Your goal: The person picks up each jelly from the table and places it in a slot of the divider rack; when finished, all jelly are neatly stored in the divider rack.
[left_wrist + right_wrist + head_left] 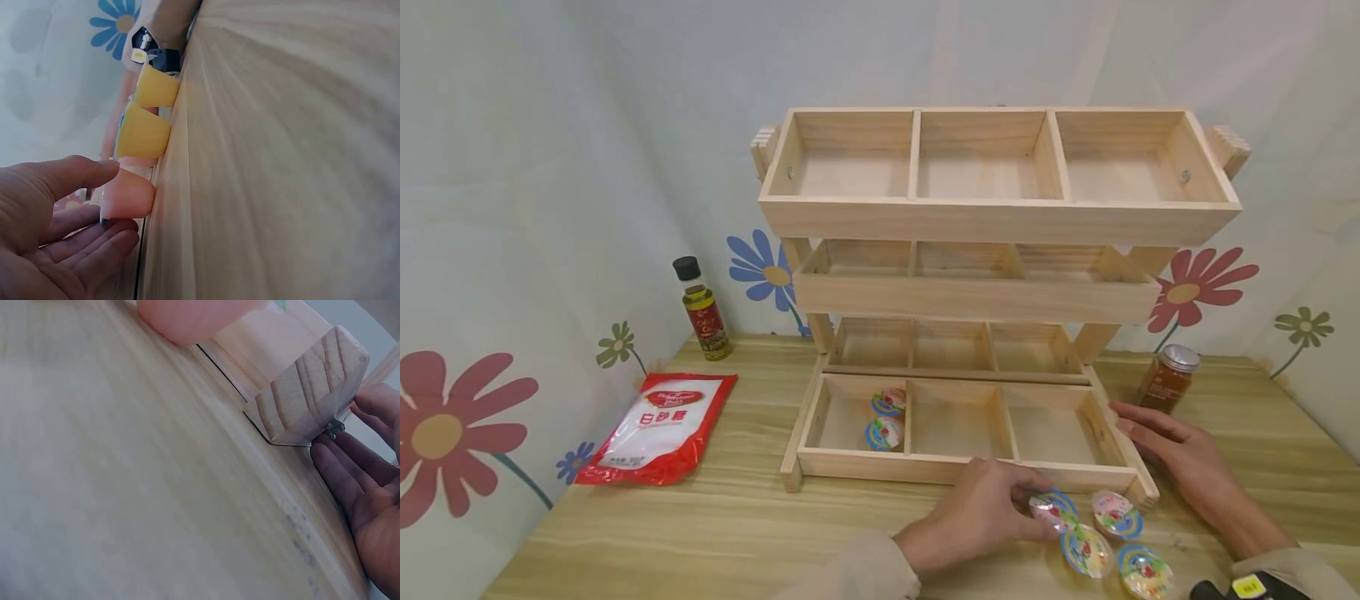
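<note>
Several jelly cups with printed lids stand on the table before the wooden rack (pixel 955 473). My left hand (pixel 981 512) has its thumb and fingers on either side of the leftmost, a pink jelly cup (pixel 1054 510); the left wrist view shows this pink cup (pixel 128 195) between thumb and fingertips. Beside it are a yellow cup (pixel 1086 550), another yellow cup (pixel 1144 572) and a pink one (pixel 1117 513). My right hand (pixel 1198 475) rests with extended fingers at the rack's right side, near the wooden foot (pixel 306 394) in the right wrist view.
Two jelly cups (pixel 885 433) lie in the bottom tier's left compartment. A red and white bag (pixel 662 425) and an oil bottle (pixel 706 321) are at the left. Behind my right hand stands a jar (pixel 1167 382) with a silver lid. Upper tiers (pixel 1000 221) overhang the bottom one.
</note>
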The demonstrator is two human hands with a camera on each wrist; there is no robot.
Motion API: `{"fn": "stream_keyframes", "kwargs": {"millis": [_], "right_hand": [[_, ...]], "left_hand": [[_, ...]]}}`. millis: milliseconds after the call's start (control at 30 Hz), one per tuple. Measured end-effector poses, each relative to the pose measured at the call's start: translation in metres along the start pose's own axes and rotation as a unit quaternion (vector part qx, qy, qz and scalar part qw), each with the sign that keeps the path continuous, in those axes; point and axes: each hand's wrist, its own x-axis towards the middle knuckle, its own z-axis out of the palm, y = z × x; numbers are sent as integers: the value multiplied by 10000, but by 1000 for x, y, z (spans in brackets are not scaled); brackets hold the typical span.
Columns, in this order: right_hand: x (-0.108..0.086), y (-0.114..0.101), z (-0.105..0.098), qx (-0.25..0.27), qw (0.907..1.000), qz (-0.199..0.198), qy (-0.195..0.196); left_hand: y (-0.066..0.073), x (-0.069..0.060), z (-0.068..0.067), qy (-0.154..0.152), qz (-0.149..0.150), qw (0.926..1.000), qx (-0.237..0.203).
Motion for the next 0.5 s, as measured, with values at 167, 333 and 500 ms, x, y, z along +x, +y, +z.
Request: {"fn": "stream_keyframes", "kwargs": {"millis": [167,333,500], "right_hand": [[0,0,0,-52,10000,-28,48],[1,0,0,103,9999,-87,3],[0,1,1,357,9993,-72,-61]], "left_hand": [[0,0,1,98,5,9999,98],[1,-1,-1,134,123,9997,145],[3,-3,-5,196,329,9989,281]]}}
